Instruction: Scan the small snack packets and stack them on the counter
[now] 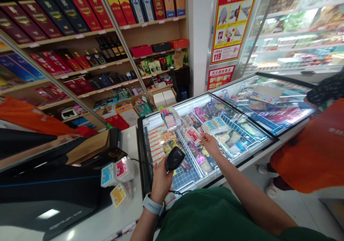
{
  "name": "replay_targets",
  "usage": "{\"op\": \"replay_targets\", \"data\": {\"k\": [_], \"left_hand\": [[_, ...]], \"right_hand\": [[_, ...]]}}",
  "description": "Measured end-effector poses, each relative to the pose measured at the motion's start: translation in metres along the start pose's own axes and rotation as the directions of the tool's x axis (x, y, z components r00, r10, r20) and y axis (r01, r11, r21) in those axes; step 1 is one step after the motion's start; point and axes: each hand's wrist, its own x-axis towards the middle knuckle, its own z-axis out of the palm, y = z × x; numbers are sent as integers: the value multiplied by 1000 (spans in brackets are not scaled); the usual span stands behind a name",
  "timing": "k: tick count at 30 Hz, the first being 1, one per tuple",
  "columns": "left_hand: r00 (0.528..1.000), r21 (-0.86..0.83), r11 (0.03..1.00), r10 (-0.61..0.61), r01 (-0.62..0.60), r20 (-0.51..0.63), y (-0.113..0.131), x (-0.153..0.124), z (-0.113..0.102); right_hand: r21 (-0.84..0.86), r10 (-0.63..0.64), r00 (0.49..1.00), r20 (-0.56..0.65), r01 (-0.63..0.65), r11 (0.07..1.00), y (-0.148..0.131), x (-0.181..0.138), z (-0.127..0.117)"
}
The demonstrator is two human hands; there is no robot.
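Observation:
My left hand (161,179) is wrapped around a black barcode scanner (175,157), whose head points away from me over the chest freezer. At the edge of a clear plastic box with a red and white label (192,135), the fingers of my right hand (211,145) are closed in a pinch. Just beyond that hand, boxes with light blue labels (209,127) sit on the freezer's glass top. More clear boxes, labelled blue (108,174), red (124,169) and yellow (119,195), are grouped on the white counter to my left.
The glass-topped chest freezer (274,139) holds wire baskets and bagged goods. A dark checkout machine (67,190) stands on the left. A person in an orange vest (309,155) is at the right; another orange garment (32,117) shows at left. Shelves with boxed bottles (80,13) line the back.

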Motion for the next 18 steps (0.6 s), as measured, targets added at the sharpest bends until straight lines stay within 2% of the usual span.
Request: {"op": "replay_targets", "data": {"k": [18], "left_hand": [[1000,13,1000,4,-4,-3,2,-2,-2]], "right_hand": [[-8,13,1000,-4,-13,1000,-10,-5,3]]}}
